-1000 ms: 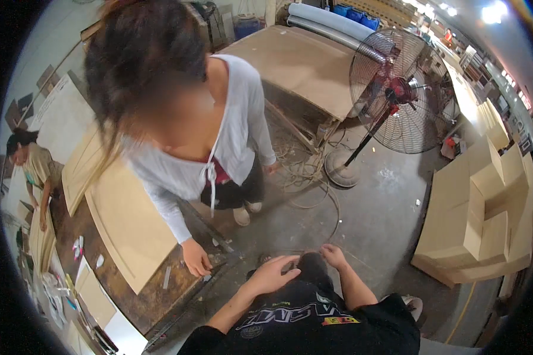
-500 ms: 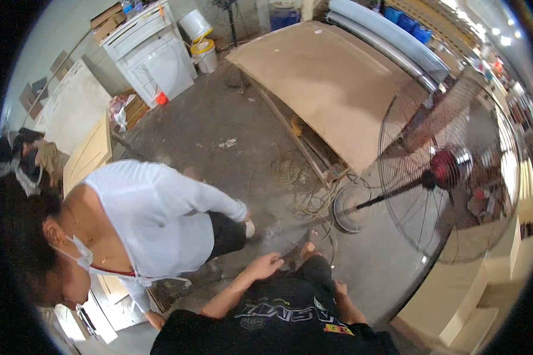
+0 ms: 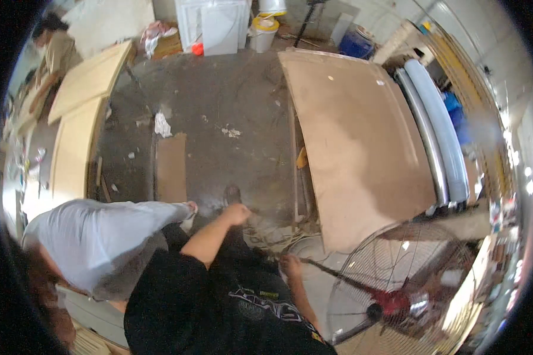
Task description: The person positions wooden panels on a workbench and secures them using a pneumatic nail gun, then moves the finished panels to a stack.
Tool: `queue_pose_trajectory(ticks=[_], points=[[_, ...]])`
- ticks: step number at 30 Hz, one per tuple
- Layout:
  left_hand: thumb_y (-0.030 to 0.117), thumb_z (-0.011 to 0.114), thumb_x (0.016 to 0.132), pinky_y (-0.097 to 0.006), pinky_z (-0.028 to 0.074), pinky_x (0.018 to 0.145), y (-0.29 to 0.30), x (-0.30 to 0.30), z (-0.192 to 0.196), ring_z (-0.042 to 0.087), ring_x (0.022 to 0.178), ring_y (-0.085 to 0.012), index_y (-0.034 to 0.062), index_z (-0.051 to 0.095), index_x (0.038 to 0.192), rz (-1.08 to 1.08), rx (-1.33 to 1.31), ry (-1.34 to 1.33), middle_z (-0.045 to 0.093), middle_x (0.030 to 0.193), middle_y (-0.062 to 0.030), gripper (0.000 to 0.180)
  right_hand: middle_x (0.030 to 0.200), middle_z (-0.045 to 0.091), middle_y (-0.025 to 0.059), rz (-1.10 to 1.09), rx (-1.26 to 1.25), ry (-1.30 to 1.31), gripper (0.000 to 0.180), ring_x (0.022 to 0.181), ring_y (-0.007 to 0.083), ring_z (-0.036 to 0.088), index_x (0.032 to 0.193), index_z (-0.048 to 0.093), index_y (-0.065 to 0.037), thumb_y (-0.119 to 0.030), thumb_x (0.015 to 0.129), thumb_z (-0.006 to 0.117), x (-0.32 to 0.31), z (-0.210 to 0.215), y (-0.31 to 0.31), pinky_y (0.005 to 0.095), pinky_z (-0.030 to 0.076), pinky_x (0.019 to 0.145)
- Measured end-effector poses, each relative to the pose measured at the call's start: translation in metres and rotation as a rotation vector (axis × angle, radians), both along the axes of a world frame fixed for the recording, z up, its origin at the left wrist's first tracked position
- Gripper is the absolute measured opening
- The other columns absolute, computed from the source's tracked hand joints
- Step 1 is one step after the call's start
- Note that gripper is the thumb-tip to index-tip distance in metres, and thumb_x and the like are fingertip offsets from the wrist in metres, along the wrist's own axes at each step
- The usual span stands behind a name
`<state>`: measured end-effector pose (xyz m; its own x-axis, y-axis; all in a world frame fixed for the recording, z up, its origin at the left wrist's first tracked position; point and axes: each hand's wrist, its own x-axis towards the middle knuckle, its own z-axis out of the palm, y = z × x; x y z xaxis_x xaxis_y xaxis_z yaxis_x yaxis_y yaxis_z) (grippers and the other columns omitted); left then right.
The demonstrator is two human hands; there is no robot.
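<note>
One fan (image 3: pixel 394 302) stands to my right, its pole (image 3: pixel 340 274) slanting out just beside my right hand (image 3: pixel 290 267); whether they touch I cannot tell, nor how wide that hand is. My left hand (image 3: pixel 238 214) is out over the floor (image 3: pixel 219 148), holding nothing I can make out, its fingers too blurred to judge. A careless swing of my right arm could knock the pole and tip the fan. Cables (image 3: pixel 272 239) lie loose beside its base (image 3: pixel 307 245), so a snagged foot could trip me. Close on my left is a co-worker (image 3: pixel 100 236); a quick turn could bump us. Beyond the fan, the brown surface (image 3: pixel 361 136) has a corner I could catch.
</note>
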<state>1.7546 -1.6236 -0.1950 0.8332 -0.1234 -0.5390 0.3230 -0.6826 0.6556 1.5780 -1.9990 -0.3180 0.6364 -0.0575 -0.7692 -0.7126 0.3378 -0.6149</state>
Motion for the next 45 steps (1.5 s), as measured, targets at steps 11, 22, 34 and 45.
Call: queue_pose_trajectory(ticks=[11,22,34,45], points=[[0.028,0.053,0.099,-0.048,0.054,0.094,0.209,0.185,-0.182,0.069,0.107,-0.0379,0.0009,0.074,0.108,-0.378,0.371,-0.535,0.075,0.109,-0.019,0.035,0.086,0.065,0.005,0.247,-0.379,-0.027,0.021,0.079,0.0192,0.065,0.105,0.064,-0.002,-0.021,0.102,0.055,0.351,0.159,0.18,0.0349,0.053,0.067],[0.04,0.06,0.1,-0.042,0.051,0.099,0.419,0.284,0.083,0.067,0.115,-0.0334,0.006,0.07,0.124,1.281,-0.254,-0.257,0.073,0.118,-0.0169,0.043,0.105,0.069,-0.0047,1.015,-0.252,-0.312,0.028,0.091,0.0133,0.065,0.112,0.067,-0.02,-0.044,0.101,0.059,0.76,0.246,0.636,0.032,0.048,0.072],[0.028,0.061,0.103,-0.032,0.054,0.088,0.528,0.251,0.11,0.07,0.097,-0.0166,-0.0008,0.064,0.129,2.004,-0.458,-0.335,0.075,0.105,-0.0111,0.039,0.142,0.058,0.0082,0.987,0.476,-0.118,0.074,0.128,0.027,0.057,0.149,0.047,-0.012,-0.061,0.095,0.062,0.644,0.244,1.169,0.0441,0.049,0.103],[0.033,0.06,0.106,-0.031,0.054,0.089,0.718,0.296,0.244,0.07,0.098,-0.0169,0.0004,0.065,0.129,1.33,-0.559,-0.257,0.075,0.103,-0.0103,0.04,0.152,0.051,0.0104,1.087,0.594,-0.009,0.066,0.137,0.0299,0.049,0.154,0.042,-0.005,-0.047,0.104,0.056,0.753,0.266,1.141,0.0487,0.04,0.115]])
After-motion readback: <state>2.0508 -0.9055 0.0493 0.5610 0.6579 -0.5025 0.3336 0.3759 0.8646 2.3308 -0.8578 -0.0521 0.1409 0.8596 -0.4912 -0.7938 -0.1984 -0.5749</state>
